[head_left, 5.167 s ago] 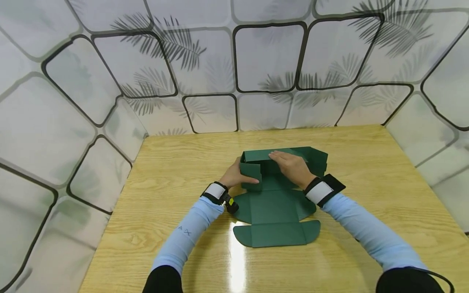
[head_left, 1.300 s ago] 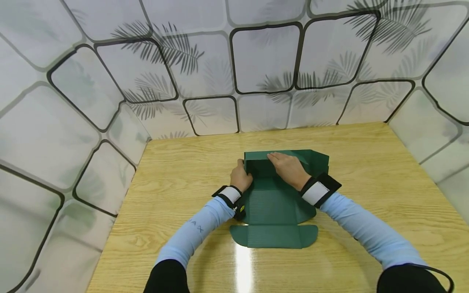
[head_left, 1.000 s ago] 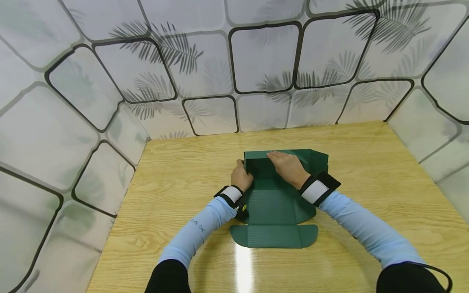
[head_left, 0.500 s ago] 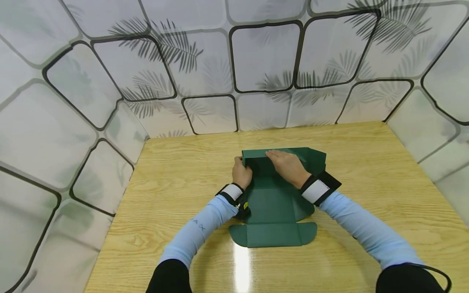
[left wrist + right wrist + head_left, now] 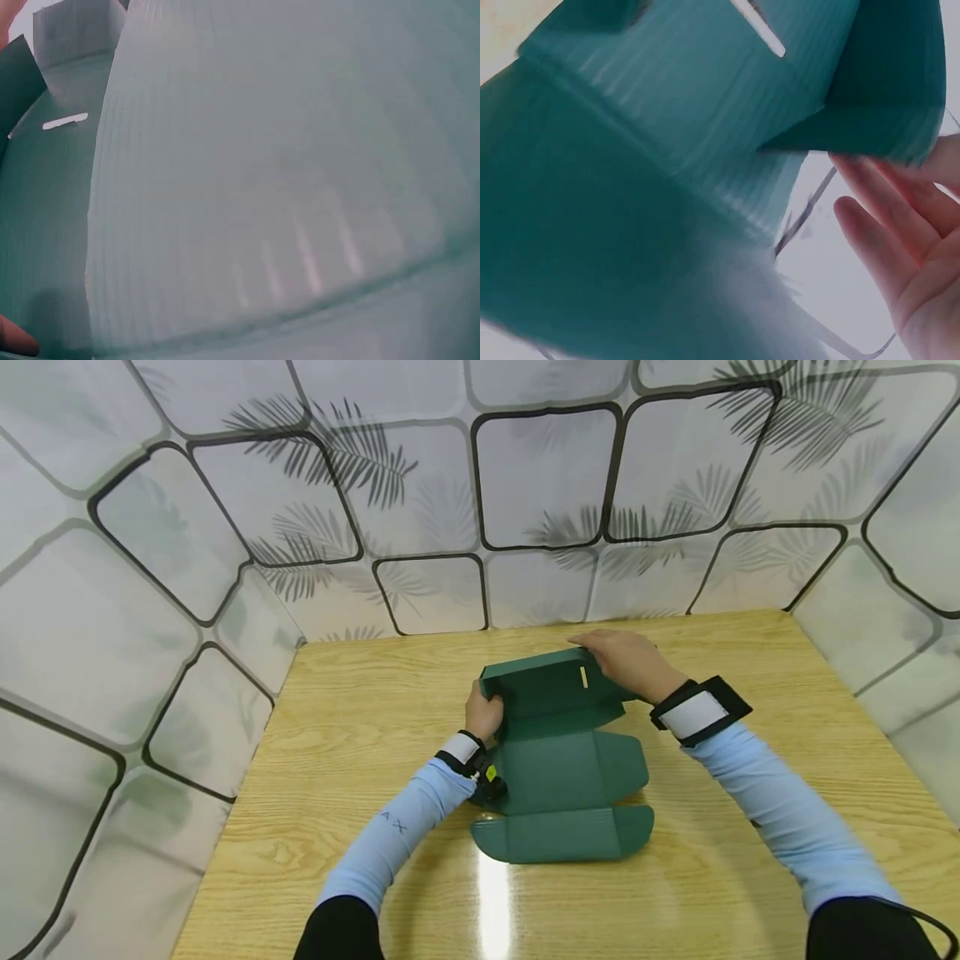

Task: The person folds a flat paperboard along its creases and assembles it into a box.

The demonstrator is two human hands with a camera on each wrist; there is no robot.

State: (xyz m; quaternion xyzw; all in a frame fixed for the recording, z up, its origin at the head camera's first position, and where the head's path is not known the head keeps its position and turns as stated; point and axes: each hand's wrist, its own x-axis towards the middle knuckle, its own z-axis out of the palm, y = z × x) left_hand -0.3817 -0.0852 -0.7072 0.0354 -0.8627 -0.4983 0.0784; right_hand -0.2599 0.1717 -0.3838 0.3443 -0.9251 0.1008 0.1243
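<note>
A partly folded green cardboard mailer box [image 5: 555, 768] lies on the table, its back part raised and its front flaps spread flat. At the raised left side, my left hand [image 5: 483, 713] grips the box with the thumb inside; in the left wrist view only a fingertip [image 5: 16, 337] shows beside a large green panel [image 5: 262, 165]. My right hand [image 5: 630, 662] lies over the upper right corner of the raised part. In the right wrist view, its fingers [image 5: 881, 247] extend fairly straight beside a folded side flap [image 5: 889, 82], some apart from the card. A pale slot [image 5: 584, 677] shows in the back panel.
The wooden table [image 5: 360, 727] extends around the box, with a light reflection near its front. Patterned curtains [image 5: 547, 477] stand behind and at both sides. A black cable [image 5: 930, 922] runs by the right sleeve.
My right hand has moved up and right from the top panel to the right corner. The raised part has tilted back, showing the slot. My left hand keeps its grip, shifted slightly left.
</note>
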